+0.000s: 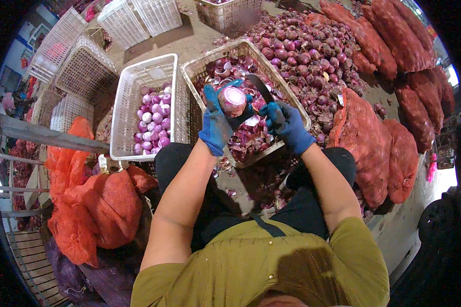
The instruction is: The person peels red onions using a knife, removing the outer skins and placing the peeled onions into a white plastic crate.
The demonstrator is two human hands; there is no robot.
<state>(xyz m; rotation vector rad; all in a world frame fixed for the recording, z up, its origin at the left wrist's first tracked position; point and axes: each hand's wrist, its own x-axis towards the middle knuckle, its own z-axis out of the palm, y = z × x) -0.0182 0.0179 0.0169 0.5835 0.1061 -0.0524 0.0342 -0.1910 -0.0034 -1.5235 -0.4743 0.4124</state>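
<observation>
Gloved in blue, my left hand (217, 117) grips a red onion (231, 100) whose cut face, with pale rings, points up. My right hand (286, 123), in a matching glove, is closed around the handle of a knife (262, 87); its dark curved blade extends up and left, to the right of the onion and apart from its cut face. Both hands are above a plastic crate (301, 111) of onion skins and trimmings. Left of it stands a white plastic crate (117, 111) with peeled red onions (153, 119) inside.
Unpeeled red onions (311, 57) lie heaped beyond the skins crate. Full red mesh sacks (361, 149) stand at the right, and orange-red mesh sacks (103, 209) at the left. A metal rail (53, 132) runs along the left. More crates (86, 67) stand at the upper left.
</observation>
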